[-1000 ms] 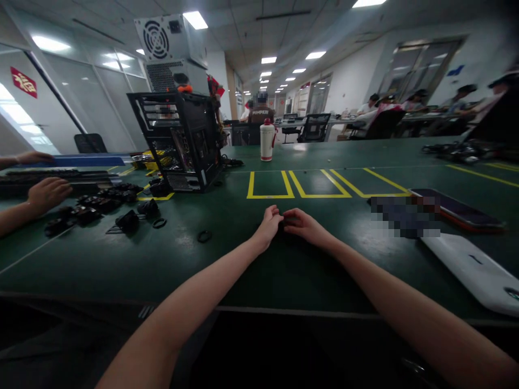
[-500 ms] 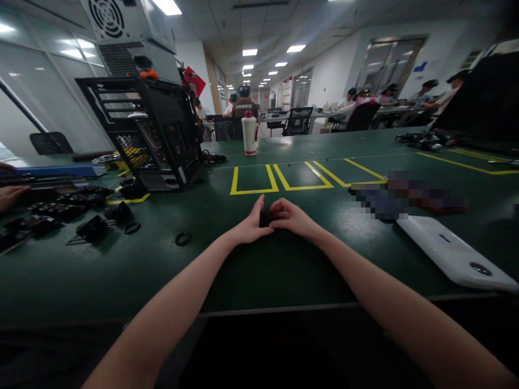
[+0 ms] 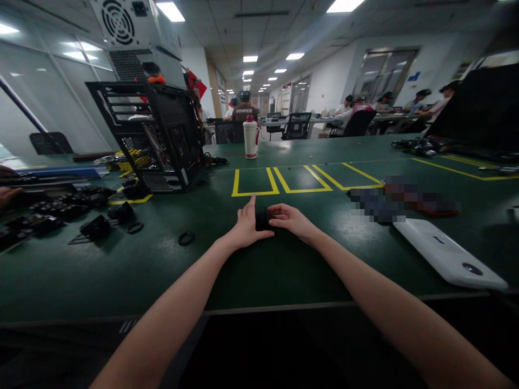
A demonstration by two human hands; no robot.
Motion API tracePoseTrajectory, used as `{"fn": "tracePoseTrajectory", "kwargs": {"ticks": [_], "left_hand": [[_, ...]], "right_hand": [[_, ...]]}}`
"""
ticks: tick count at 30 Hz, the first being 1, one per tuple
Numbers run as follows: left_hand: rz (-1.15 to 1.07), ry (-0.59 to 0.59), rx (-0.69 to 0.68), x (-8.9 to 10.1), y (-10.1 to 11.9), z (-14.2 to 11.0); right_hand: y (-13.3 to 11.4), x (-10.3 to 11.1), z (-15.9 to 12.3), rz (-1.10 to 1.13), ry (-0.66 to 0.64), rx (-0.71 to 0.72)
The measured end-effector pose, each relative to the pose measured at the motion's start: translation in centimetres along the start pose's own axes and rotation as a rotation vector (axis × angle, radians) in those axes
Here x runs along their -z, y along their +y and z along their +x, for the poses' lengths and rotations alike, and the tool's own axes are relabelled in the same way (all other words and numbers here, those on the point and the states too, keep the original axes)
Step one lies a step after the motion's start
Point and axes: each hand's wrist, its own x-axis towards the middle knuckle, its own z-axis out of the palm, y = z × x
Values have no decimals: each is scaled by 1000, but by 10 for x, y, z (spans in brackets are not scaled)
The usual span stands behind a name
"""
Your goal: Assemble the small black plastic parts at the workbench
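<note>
A small dark object is between my two hands just above or on the green table; its kind is too dark to make out. My right hand has its fingers curled and thumb drawn in around the right side of it. Left of the object, my left hand has its thumb and fingers spread apart, its index finger pointing forward. To the left lie a black ring and a second black ring. Beside them rests a small black block-like part.
An open computer case stands at the left behind a heap of black parts. Ahead are yellow tape outlines and a white bottle. On the right lies a white device. Another person's hand is at the far left.
My left hand has loosened, its fingers spreading away from the dark object. My right hand stays curled at it. The view has shifted slightly.
</note>
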Motion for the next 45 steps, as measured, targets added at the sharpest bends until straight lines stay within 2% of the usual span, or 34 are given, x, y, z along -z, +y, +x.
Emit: {"fn": "tracePoseTrajectory", "kwargs": {"ticks": [4,7,12,17,23,30,37,45], "left_hand": [[-123,65,74,-1,-4,0],[-134,113,106,-1,-5,0],[-38,59,180,0,-6,2],[47,75,129,0,-5,3],[50,65,146,0,-3,3],[11,48,140,-1,-8,3],[108,64,100,-1,-11,6],[-62,-56,25,5,-10,9]], "right_hand": [[-1,0,1,20,28,-40],[-1,0,1,42,34,-86],[-1,2,0,19,-3,-36],[0,3,-1,-5,-21,-15],[0,4,0,-4,9,-13],[1,4,0,27,17,-97],[-2,3,-3,-15,-19,-19],[0,4,-2,-58,1,-27]]}}
